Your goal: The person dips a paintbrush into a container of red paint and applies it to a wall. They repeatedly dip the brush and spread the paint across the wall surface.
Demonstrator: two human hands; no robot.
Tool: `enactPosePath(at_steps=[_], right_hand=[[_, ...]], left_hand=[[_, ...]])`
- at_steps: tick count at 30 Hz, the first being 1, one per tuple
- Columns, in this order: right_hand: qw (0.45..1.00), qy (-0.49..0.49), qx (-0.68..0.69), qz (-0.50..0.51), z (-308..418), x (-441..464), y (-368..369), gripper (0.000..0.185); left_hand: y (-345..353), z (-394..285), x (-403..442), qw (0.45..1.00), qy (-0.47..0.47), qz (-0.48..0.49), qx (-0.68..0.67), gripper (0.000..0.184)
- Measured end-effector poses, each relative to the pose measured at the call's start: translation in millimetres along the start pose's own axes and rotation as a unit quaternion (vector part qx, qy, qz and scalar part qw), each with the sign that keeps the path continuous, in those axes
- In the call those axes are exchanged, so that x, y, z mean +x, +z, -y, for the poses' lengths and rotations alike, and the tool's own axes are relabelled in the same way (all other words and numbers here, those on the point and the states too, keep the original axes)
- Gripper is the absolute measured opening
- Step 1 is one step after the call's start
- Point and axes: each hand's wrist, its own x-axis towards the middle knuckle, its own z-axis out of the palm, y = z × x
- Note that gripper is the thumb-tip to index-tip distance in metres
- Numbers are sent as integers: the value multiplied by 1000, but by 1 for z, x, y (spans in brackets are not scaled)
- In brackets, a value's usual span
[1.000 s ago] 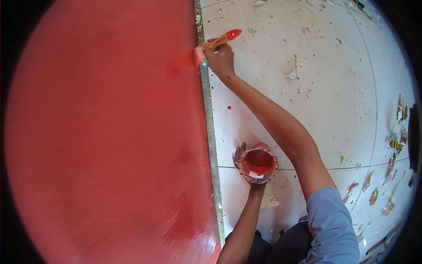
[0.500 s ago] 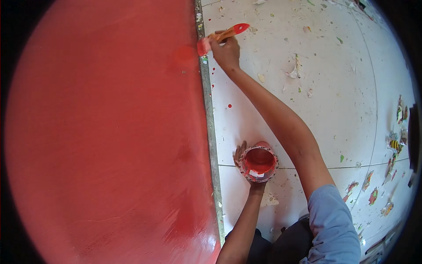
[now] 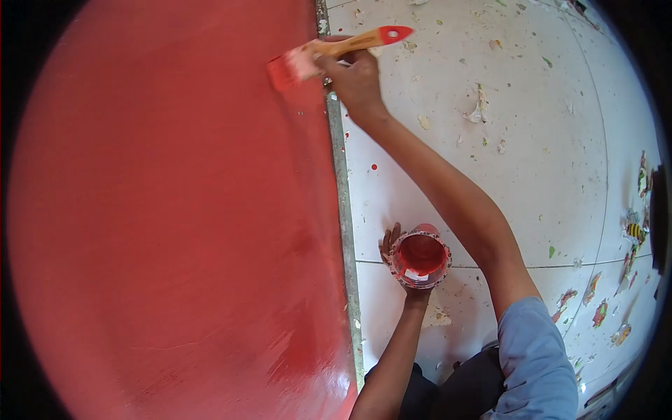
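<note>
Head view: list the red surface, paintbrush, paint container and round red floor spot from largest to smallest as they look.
1. Red surface
2. Paintbrush and paint container: too alike to rank; the brush looks longer, the container broader
3. Round red floor spot

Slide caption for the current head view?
Right hand holds a paintbrush at the red surface; left hand supports an open container of red paint.
</note>
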Motion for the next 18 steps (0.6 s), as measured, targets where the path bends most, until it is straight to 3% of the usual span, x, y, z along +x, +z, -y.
enactPosePath(at_steps=[1,4,8,11,14,15,17,18], right_hand=[[999,9,-10,-29,-1,3,-6,30],[970,-14,-232,-70,-40,16,-22,30],[984,-65,-161,26,-4,-6,20,27],[996,13,63,68,48,-7,39,25],[981,116,141,68,28,-7,26,27],[980,167,94,54,6,-10,15,30],[981,179,40,-56,-37,-16,-9,30],[988,134,-25,-67,-33,-15,-14,29]], left_hand=[[1,0,2,1000,5,-7,-10,82],[-4,-12,7,1000,-11,8,6,82],[4,5,-5,1000,5,-14,-19,80],[3,3,0,1000,13,-12,1,79],[-4,-7,5,1000,17,-3,13,80],[-4,-10,6,1000,11,-9,-11,80],[-3,-12,6,1000,3,-2,-28,82],[-3,-10,5,1000,1,10,-18,83]])
